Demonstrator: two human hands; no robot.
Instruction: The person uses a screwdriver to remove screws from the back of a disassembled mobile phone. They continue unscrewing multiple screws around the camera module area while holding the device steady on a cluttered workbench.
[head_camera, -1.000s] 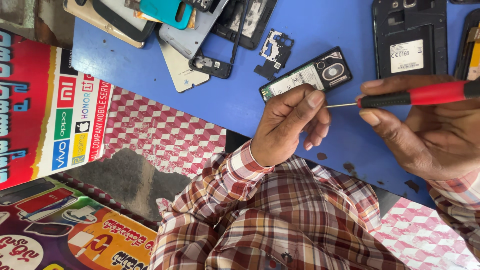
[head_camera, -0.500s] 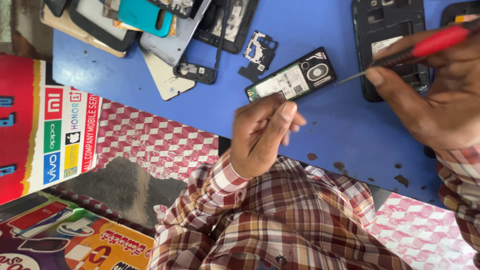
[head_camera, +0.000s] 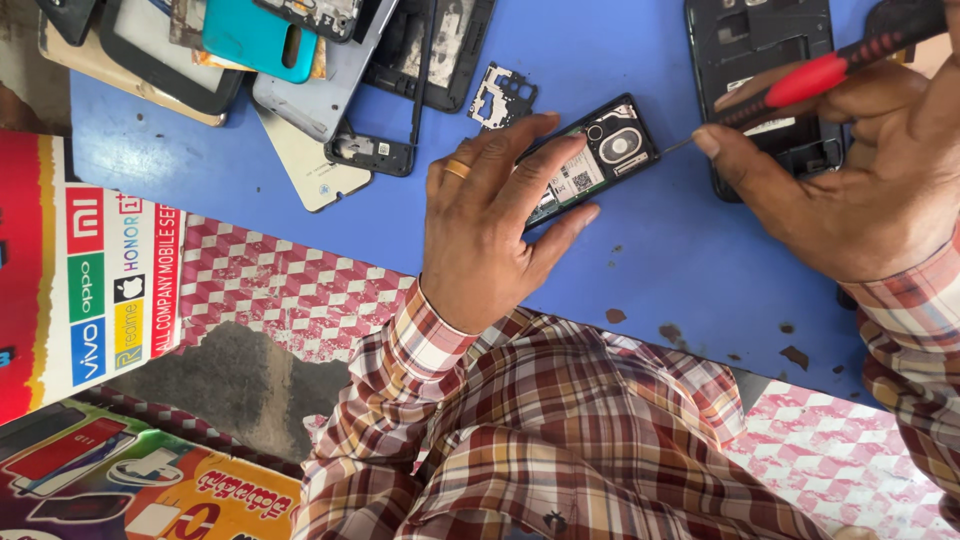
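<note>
Left hand (head_camera: 490, 235) now lies flat across the opened phone (head_camera: 595, 160) on the blue desk (head_camera: 650, 250). Half a second ago that hand was curled and lifted just short of the phone; now its fingers (head_camera: 545, 165) are spread and pressing down on the phone's lower half, pinning it. They are not closed around anything. A ring shows on one finger.

Right hand (head_camera: 850, 180) has come down and inward. Its fingers are closed around the red-handled screwdriver (head_camera: 820, 72), and the thin metal tip, which hung clear of the phone a moment back, now sits at the phone's top edge beside the round camera module. Whether the tip actually seats in a screw head is too small to tell.

The phone lies slanted, back cover off, label and boards exposed, near the desk's middle.

Judged from this: holding and aiming are done, and tool work on the phone is beginning.

Around it: a small black bracket (head_camera: 503, 97) just above the left hand, a pile of phone frames and covers (head_camera: 330, 70) at upper left, and another opened phone body (head_camera: 765, 60) under the right hand.
</note>
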